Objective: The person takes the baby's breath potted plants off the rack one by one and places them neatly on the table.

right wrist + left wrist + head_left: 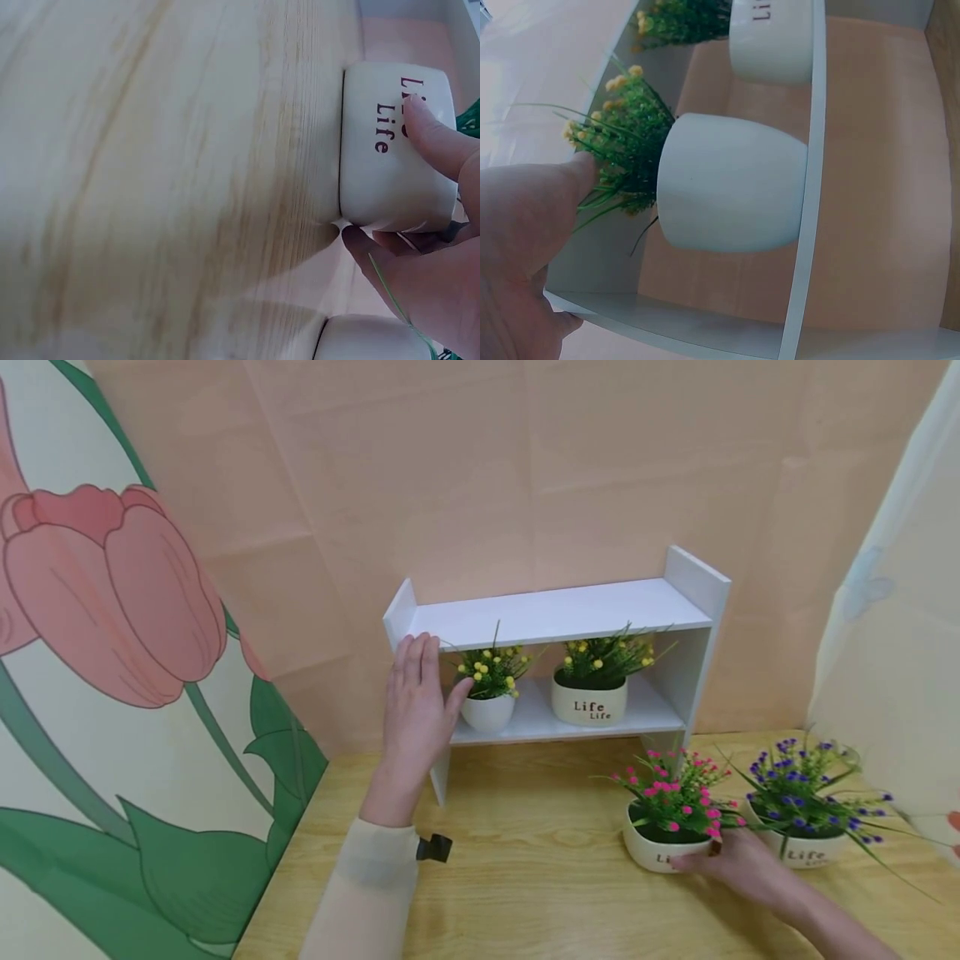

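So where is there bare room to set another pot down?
Bare: most of the top board, between its raised ends, and the table between the left sleeve and the pink-flowered pot. Crowded: the table's right, where the right hand sits between that pot and the blue-flowered one.

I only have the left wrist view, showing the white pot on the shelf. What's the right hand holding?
Observer: The right hand grips the pot of pink flowers.
Operator: Where's the thumb?
Observer: In the right wrist view, the thumb lies on the pot's front, covering part of the upper printed word.
Operator: Anything close beside that pot?
Observer: Yes, a pot of purple flowers stands to its right in the head view.
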`<state>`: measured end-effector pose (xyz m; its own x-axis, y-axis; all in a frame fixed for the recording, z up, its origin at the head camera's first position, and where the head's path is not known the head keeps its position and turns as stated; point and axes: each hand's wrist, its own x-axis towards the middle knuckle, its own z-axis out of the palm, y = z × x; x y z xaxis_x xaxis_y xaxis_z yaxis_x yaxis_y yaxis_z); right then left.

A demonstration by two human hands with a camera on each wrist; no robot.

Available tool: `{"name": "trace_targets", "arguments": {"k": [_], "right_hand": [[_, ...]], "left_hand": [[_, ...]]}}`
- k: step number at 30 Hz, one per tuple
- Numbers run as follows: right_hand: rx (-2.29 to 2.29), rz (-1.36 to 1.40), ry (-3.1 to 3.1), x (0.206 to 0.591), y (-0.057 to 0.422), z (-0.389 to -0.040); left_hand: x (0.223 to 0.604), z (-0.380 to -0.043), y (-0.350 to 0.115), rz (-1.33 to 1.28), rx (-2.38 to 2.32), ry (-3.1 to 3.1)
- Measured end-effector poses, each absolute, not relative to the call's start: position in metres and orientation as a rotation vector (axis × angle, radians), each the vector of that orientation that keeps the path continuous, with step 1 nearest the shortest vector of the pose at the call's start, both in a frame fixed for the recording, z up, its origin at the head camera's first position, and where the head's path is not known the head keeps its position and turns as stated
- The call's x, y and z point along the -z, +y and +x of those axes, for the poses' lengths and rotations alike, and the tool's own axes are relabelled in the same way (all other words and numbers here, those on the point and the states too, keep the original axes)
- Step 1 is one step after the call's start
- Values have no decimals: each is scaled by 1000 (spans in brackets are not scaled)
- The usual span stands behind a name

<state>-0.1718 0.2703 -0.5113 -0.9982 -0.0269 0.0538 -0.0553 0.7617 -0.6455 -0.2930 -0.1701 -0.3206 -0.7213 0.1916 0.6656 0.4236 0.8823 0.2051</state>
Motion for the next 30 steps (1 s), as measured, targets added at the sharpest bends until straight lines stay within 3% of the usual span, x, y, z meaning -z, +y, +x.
{"name": "trace_targets", "arguments": {"k": [30], "right_hand": [[-1010,160,-2868,508,276,-157]], "left_hand": [[320,-293,-170,-455,433,-2368]]}}
